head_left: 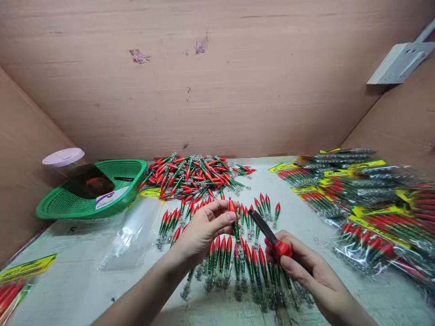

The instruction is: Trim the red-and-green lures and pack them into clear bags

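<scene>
My left hand (210,225) pinches a red-and-green squid jig (233,213) upright between thumb and fingers, its hooked end pointing down. In my right hand (302,267) is a utility knife (267,228) with a dark, flat, narrow front and a red grip. Its tip angles up and left toward the jig, with a small gap between them. Below both hands lie rows of similar squid jigs (222,258), red ends away from me and hooks toward me. Part of these rows is hidden by my hands.
Behind the rows is a heap of loose jigs (204,174). Bagged jigs with yellow headers (384,226) pile up at right. A green basket (47,209), a lidded jar (64,157) and clear plastic bags (131,240) are at left. Wooden walls enclose the table; a power strip (401,63) hangs upper right.
</scene>
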`<state>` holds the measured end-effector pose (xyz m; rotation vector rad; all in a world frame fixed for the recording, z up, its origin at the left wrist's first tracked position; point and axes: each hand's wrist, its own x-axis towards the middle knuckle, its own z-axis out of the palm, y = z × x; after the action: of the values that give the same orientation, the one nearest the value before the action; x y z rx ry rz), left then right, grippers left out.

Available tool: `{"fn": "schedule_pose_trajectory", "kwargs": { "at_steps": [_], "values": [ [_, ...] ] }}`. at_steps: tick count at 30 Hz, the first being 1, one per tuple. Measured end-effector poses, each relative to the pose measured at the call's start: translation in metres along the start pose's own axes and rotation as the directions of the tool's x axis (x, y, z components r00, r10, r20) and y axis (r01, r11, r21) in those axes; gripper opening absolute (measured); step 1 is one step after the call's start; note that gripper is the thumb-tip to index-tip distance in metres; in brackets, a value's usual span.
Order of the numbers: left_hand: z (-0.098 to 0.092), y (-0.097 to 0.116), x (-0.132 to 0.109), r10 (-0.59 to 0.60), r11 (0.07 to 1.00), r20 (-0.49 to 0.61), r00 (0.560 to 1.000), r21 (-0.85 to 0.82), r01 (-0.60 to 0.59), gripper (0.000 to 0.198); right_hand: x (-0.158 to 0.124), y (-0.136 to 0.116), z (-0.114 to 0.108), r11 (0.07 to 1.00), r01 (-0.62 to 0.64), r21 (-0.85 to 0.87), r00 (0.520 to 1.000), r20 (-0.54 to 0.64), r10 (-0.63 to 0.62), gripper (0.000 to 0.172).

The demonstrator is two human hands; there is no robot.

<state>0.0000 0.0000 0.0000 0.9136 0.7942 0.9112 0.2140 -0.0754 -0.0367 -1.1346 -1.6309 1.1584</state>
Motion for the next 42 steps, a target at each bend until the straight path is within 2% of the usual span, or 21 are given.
{"fn": "schedule_pose_trajectory", "kwargs": {
  "at_steps": [11,16,21,25,29,31,37,39,42],
  "values": [
    [-0.001,-0.009,0.002,-0.048,0.999,0.013,0.999,0.002,0.048,0.023,0.001,0.001,0.002,0.998,-0.008,-0.068,1.0,0.02,0.009,0.023],
    [-0.005,-0.007,0.003,-0.04,0.998,0.052,0.998,-0.044,0.042,0.02,-0.002,-0.001,-0.007,0.973,0.026,-0.231,0.999,0.027,-0.021,0.025],
    [-0.008,-0.002,0.003,-0.025,0.996,0.097,0.995,-0.083,0.033,0.027,-0.006,0.0,-0.013,0.916,0.067,-0.396,0.998,0.015,-0.066,0.019],
    [-0.007,0.0,0.003,0.007,0.991,0.022,1.0,-0.132,-0.004,0.045,-0.004,0.004,-0.01,0.941,0.055,-0.333,0.997,-0.039,-0.072,0.021],
    [-0.006,-0.001,0.004,0.126,0.989,-0.128,0.984,-0.062,-0.135,0.029,-0.003,0.011,-0.007,0.986,-0.014,-0.166,0.978,-0.209,-0.021,0.024],
    [-0.005,-0.002,0.005,0.151,0.985,-0.185,0.971,-0.052,-0.163,0.028,-0.003,0.011,-0.006,0.989,-0.032,-0.143,0.971,-0.238,-0.003,0.026],
    [0.004,-0.012,0.0,0.011,0.982,-0.162,0.987,-0.184,-0.041,0.035,-0.002,-0.002,0.005,0.953,-0.008,-0.302,0.976,-0.211,-0.058,0.029],
    [0.007,-0.016,-0.003,0.021,0.987,-0.157,0.987,-0.153,-0.046,0.038,-0.002,-0.004,0.008,0.94,0.012,-0.342,0.975,-0.205,-0.088,0.027],
    [0.011,-0.02,-0.006,0.075,0.997,-0.105,0.992,-0.009,-0.076,0.038,-0.004,-0.005,0.01,0.915,0.064,-0.399,0.972,-0.185,-0.148,0.022]
  ]
}}
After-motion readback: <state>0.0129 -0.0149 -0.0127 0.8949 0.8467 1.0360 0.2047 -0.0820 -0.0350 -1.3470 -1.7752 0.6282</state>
